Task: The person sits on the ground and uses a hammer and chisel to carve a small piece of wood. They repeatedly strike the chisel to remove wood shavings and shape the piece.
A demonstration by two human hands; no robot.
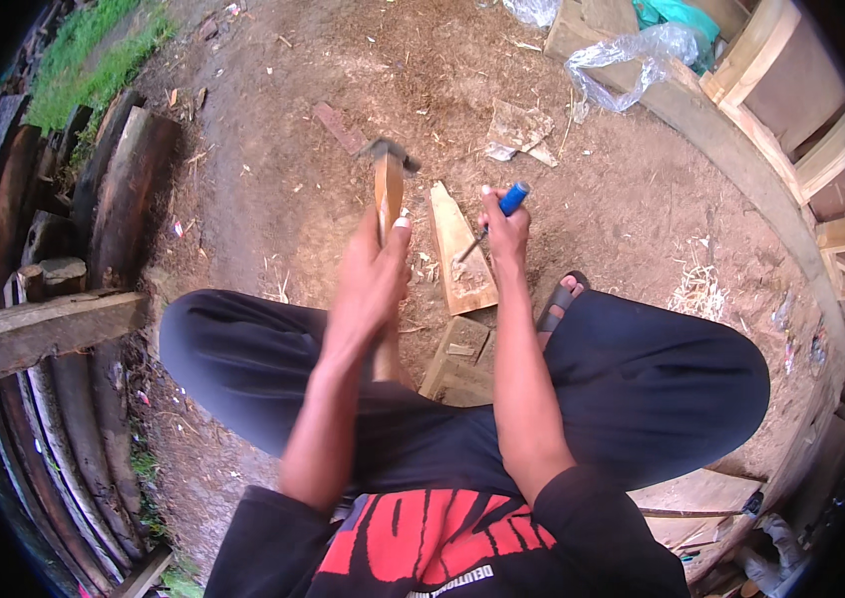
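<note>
My left hand [371, 274] is closed around the wooden handle of a claw hammer [389, 187]. The dark metal head is at the far end, raised to the left of a pale wood piece [452, 224]. In my right hand [508, 237] is a chisel [514, 197] with a blue handle, its thin shaft slanting down to the left. The chisel's tip meets the wood piece, or nearly so, at a rough patch with chips near its wide end. That piece narrows toward its far end and lies on the ground between my legs.
Wooden blocks [457, 361] lie close to my lap, beside a sandal [564, 295] on my foot. Wood shavings [699, 289] are scattered to the right. Stacked logs [129, 199] line the left side. Clear plastic [632, 65] and wooden frames [756, 60] are at the upper right.
</note>
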